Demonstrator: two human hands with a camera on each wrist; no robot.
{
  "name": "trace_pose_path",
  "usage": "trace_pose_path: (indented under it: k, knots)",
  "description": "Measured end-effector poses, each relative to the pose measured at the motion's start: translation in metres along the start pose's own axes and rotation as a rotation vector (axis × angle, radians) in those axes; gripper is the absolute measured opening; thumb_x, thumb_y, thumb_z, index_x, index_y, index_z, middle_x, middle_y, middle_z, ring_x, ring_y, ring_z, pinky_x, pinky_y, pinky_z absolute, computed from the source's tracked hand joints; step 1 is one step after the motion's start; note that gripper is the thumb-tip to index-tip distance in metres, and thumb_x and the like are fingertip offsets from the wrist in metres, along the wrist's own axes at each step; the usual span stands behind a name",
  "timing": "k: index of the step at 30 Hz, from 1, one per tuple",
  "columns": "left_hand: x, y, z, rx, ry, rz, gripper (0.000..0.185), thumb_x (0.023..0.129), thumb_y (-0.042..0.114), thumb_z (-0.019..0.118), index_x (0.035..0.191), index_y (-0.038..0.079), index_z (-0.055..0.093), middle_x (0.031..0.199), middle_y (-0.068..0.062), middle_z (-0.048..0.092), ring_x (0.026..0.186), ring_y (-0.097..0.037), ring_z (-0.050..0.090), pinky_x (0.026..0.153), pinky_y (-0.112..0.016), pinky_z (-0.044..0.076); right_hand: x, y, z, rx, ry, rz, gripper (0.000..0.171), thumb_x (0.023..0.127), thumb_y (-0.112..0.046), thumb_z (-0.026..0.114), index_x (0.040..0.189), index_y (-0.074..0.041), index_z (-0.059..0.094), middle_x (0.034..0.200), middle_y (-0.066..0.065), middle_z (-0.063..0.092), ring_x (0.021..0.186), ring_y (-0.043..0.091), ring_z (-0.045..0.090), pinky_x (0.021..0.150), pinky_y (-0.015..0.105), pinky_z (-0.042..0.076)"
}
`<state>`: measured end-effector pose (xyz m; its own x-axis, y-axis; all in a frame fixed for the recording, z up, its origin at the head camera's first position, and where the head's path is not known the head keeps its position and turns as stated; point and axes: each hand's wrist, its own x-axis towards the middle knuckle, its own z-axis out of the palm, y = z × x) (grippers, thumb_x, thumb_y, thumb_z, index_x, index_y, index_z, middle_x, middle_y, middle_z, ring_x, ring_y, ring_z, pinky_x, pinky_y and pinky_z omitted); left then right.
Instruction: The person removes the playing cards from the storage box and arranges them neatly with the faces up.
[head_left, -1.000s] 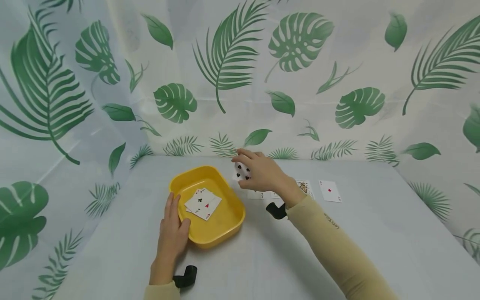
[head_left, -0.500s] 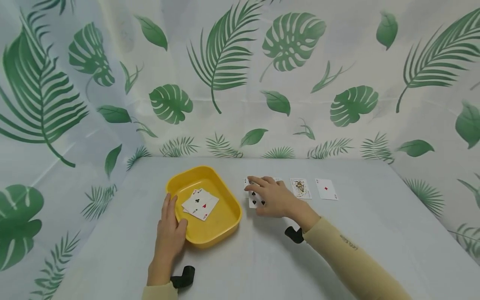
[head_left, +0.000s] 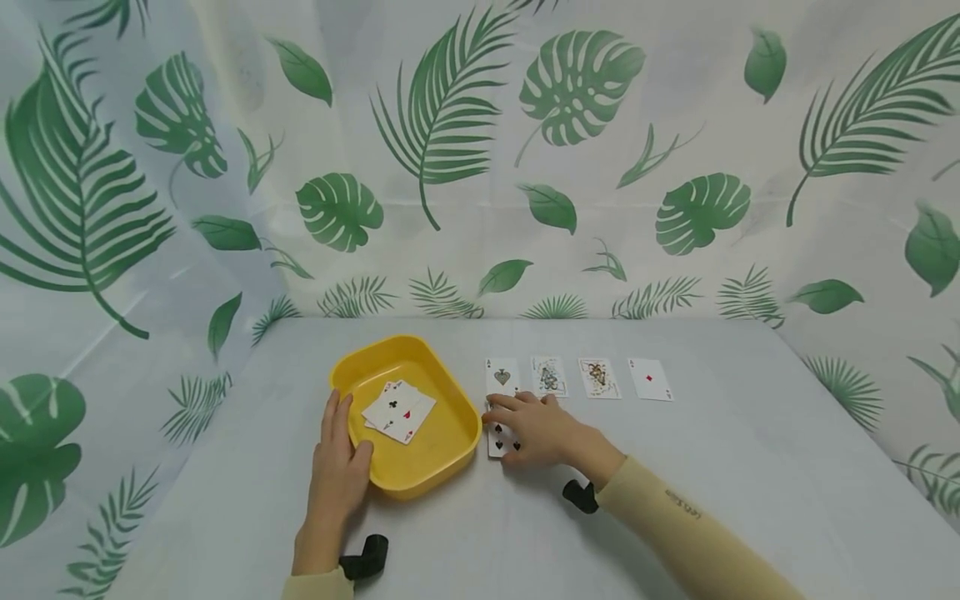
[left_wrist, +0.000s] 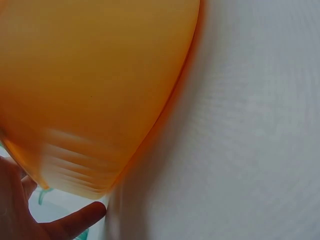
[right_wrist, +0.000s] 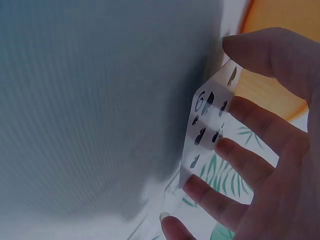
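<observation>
- Head view: your right hand (head_left: 542, 432) pinches a spade card (head_left: 501, 438) low over the tabletop (head_left: 675, 500), beside the yellow tray (head_left: 457, 408).
- Thin, light, bendy, slippery: grip its edges.
- Your left hand (head_left: 337, 467) rests flat against the tray.

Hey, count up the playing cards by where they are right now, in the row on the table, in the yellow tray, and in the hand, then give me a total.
Row on the table: 4, starting with the ace of spades
In the yellow tray: at least 3, overlapping
Under the right hand: 1, a spade card
Total: at least 8
</observation>
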<state>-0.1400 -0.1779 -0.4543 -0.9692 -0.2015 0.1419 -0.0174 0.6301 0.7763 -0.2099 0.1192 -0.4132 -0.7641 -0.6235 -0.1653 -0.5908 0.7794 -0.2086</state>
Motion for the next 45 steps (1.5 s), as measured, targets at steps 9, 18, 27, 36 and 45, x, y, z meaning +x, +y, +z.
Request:
trace_pose_path:
  k: [9,18,27,36,45]
  knots:
    - [-0.006,-0.002,-0.002,0.007,-0.011,-0.015,0.070,0.093,0.010,0.045,0.159,0.007,0.023,0.169,-0.004,0.004,0.150,-0.036,0.019,0.116,-0.065,0.011,-0.001,-0.007,0.014,0.048,-0.023,-0.039,0.057,0.085,-0.033,0.071,0.140,-0.022,0.059,0.157,0.002,0.040,0.139,0.036,0.037,0.100,0.070,0.035]
    - [-0.006,-0.002,-0.002,0.011,-0.025,-0.025,0.070,0.093,0.011,0.045,0.160,0.008,0.022,0.169,-0.003,0.002,0.150,-0.034,0.018,0.116,-0.064,0.010,-0.002,-0.002,0.020,0.068,-0.037,-0.015,0.065,0.086,-0.036,0.068,0.147,-0.022,0.052,0.160,0.000,0.036,0.143,0.033,0.029,0.104,0.064,0.030]
    - [-0.008,-0.003,-0.001,0.014,-0.027,-0.029,0.071,0.093,0.011,0.044,0.160,0.007,0.021,0.169,-0.004,0.003,0.151,-0.034,0.017,0.117,-0.064,0.009,-0.003,0.000,0.022,0.075,-0.051,-0.019,0.067,0.087,-0.037,0.067,0.150,-0.023,0.048,0.161,-0.001,0.034,0.144,0.034,0.028,0.104,0.063,0.029]
    - [-0.006,-0.001,-0.002,0.001,-0.011,-0.015,0.070,0.093,0.010,0.045,0.160,0.007,0.022,0.169,-0.005,0.004,0.151,-0.035,0.017,0.115,-0.066,0.010,-0.005,0.008,0.010,0.152,-0.008,0.013,0.071,0.087,-0.033,0.068,0.153,-0.025,0.045,0.162,-0.002,0.033,0.144,0.033,0.028,0.106,0.070,0.026]
    - [-0.001,0.001,-0.002,-0.011,-0.016,-0.013,0.071,0.094,0.010,0.045,0.160,0.009,0.022,0.169,-0.003,0.003,0.151,-0.033,0.017,0.116,-0.065,0.010,-0.007,0.016,-0.028,0.182,0.151,-0.027,0.061,0.091,-0.023,0.060,0.151,-0.016,0.048,0.158,0.008,0.039,0.141,0.044,0.034,0.105,0.072,0.030]
